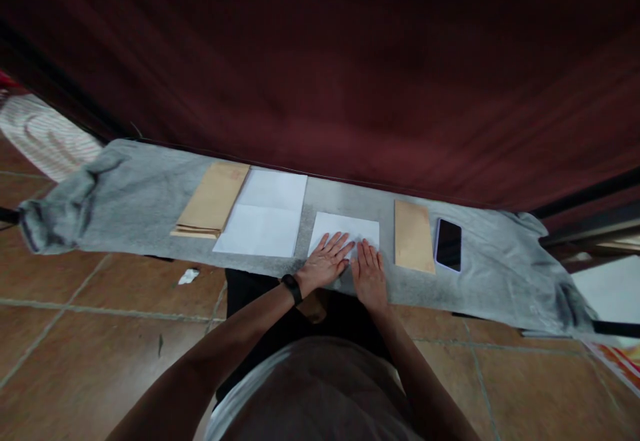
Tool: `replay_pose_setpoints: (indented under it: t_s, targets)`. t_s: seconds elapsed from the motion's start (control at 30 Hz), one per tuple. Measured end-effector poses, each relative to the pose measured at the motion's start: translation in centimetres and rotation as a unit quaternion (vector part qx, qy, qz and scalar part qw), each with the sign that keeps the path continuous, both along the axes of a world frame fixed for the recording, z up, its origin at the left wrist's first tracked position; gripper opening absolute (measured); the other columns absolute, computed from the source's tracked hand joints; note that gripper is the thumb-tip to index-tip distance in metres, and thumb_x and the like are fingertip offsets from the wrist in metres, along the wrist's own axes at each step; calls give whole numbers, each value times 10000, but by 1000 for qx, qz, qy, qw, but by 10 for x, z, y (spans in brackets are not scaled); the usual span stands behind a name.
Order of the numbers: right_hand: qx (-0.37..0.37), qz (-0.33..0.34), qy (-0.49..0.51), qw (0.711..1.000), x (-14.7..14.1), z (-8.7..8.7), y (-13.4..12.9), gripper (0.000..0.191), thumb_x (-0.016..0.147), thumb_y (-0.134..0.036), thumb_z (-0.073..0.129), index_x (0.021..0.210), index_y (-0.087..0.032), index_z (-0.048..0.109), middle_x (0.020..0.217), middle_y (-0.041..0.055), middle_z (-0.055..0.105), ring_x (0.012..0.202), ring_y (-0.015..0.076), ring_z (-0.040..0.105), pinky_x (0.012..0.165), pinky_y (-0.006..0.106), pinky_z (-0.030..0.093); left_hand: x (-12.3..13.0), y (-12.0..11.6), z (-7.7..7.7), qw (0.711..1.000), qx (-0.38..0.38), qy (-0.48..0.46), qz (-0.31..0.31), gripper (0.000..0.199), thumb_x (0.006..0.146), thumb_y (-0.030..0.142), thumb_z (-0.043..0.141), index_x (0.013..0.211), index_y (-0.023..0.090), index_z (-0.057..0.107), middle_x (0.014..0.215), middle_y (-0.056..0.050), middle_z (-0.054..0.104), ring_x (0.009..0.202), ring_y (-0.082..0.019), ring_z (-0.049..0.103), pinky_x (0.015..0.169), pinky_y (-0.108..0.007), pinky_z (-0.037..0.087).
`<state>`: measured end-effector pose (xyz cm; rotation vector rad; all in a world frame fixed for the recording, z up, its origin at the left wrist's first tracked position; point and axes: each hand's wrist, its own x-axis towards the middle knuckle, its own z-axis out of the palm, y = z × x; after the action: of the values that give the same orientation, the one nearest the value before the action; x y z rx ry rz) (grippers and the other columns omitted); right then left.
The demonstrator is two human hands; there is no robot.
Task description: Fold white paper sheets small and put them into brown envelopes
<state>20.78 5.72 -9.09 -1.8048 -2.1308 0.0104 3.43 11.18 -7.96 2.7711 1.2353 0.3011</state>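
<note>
A folded sheet of white paper (345, 222) lies in front of me on the grey cloth. My left hand (325, 262), with a black band on the wrist, rests flat on its lower left part, fingers spread. Beside it, my right hand (369, 271) lies flat on the lower right part, its fingers stretched forward. The hands cover the paper's near edge. Left of them, white sheets with a crease across the middle (267, 217) lie spread out. To the right is a single brown envelope (414, 237).
A stack of brown envelopes (213, 197) lies at the left of the white sheets. A phone (449, 244) is right of the single envelope. The grey cloth (145, 194) covers a narrow table against a dark red curtain (320, 81). A white scrap (189, 276) lies on the tiled floor.
</note>
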Motion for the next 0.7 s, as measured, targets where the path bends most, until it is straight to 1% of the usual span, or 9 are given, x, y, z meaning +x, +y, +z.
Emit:
replay_pose_setpoints:
  t_s: [0.1,0.17,0.27,0.47,0.6,0.7]
  targets:
    - [-7,55,-4,998,-8,3,10,518,1075,-269,275,1560,-111,369,1603,155,387,1507,248,317,1215,502,275,1,-1,0,1000,-5,9,1,549,1024,331,388,1549,171,382,1645,-95,331,1549,-246,221,1275,-498,149]
    - [-5,60,-12,998,-11,2,13,520,1070,-259,293,1565,-110,356,1601,157,391,1503,252,324,1210,508,282,1,-1,0,1000,-9,12,5,549,1032,311,348,1552,137,370,1637,-105,345,1550,-243,216,1277,-495,144]
    - [4,46,-22,999,-10,-2,13,542,1068,-305,333,1568,-93,343,1604,172,380,1497,272,332,1202,510,290,-1,-3,0,1000,-8,11,5,543,1044,314,312,1555,137,362,1639,-99,341,1549,-227,221,1280,-484,140]
    - [26,21,-35,999,3,-8,9,551,1065,-348,351,1554,-96,374,1604,183,376,1480,295,355,1187,513,298,-13,-9,2,1000,7,6,1,582,1054,424,331,1565,146,325,1657,-111,294,1553,-209,201,1278,-454,155]
    - [37,-2,-26,999,12,-10,6,566,1064,-354,334,1570,-100,338,1589,192,400,1463,293,382,1175,521,309,-23,-15,3,1000,8,6,23,650,1041,497,362,1564,114,312,1646,-157,297,1551,-231,202,1269,-459,203]
    - [36,-27,-20,999,18,-11,3,555,1066,-334,325,1565,-94,345,1577,193,421,1455,290,392,1175,511,309,-29,-21,1,999,11,5,47,686,1035,509,375,1558,70,307,1639,-194,293,1548,-256,205,1263,-456,235]
